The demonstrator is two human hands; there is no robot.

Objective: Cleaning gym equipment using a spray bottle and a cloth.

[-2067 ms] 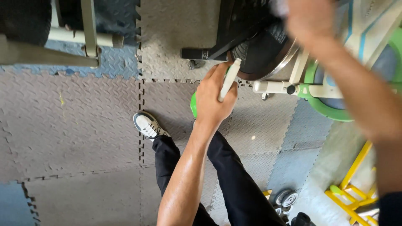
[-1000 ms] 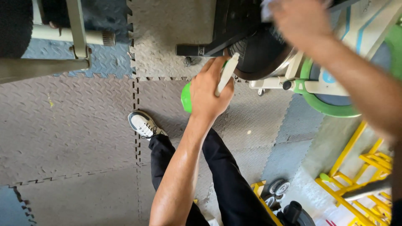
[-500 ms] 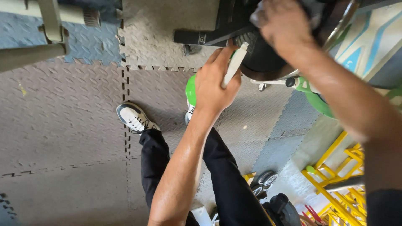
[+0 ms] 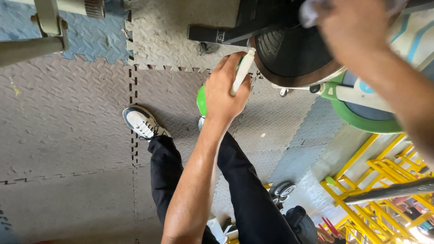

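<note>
The fingers (image 4: 224,68) of the left hand (image 4: 224,92) are curled and clamped around a green bottle (image 4: 201,100), with its white trigger nozzle (image 4: 242,72) sticking out between thumb and forefinger. The bottle's long axis runs on a slant, body low and to the left, nozzle tip high and to the right, aimed at the dark round wheel (image 4: 294,49) of the machine ahead; only a small green patch of the body shows below the palm. Half a second ago the view sat lower and more of the black base bar was cut off; now the camera has tilted so the black base bar (image 4: 221,34) shows more fully, and the left hand has stayed in much the same grip, close to the wheel's rim. The right hand (image 4: 348,22), blurred at the top edge, presses a pale cloth (image 4: 309,11) against the machine; whether its fingers are shut tight on the cloth I cannot tell. It has shifted rightward since the earlier frame. Right of the wheel lies a green hoop-shaped frame (image 4: 366,119) with white tubing. Below, a white and black shoe (image 4: 142,123) stands on grey checker-pattern floor mats (image 4: 68,126), with blue mats (image 4: 95,38) at upper left. A yellow metal rack (image 4: 379,190) fills the lower right corner.
</note>
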